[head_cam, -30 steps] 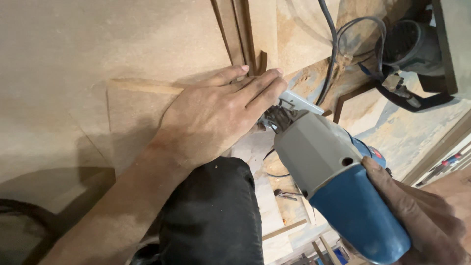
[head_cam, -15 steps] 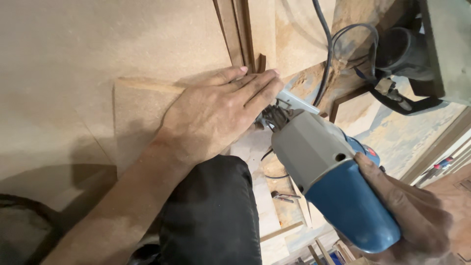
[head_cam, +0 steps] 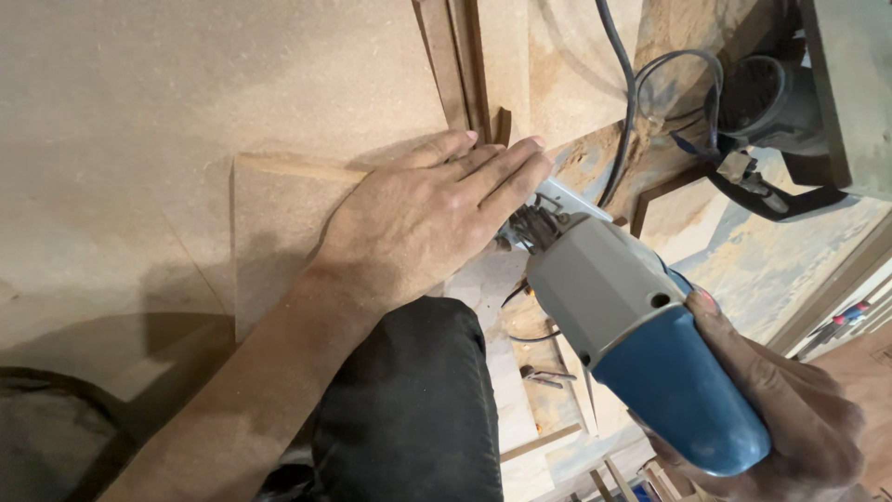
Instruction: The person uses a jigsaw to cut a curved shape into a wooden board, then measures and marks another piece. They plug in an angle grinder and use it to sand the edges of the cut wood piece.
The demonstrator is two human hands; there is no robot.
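Blue and grey plastic fills the person's right hand, which is wrapped tight around the rear grip of a handheld power saw. Its metal front end sits at the edge of a small fibreboard panel. The left hand lies flat on that panel, fingers together and stretched toward the tool's nose, pressing the board down onto the larger fibreboard sheet beneath. A black-clad knee sits below the forearm. Beyond the hands, thin wood strips stand upright, a black cable loops across sawdust, and a dark power tool rests at upper right. This looks like a cut in progress; continuing would call for steady pressure and fingers kept clear of the blade.
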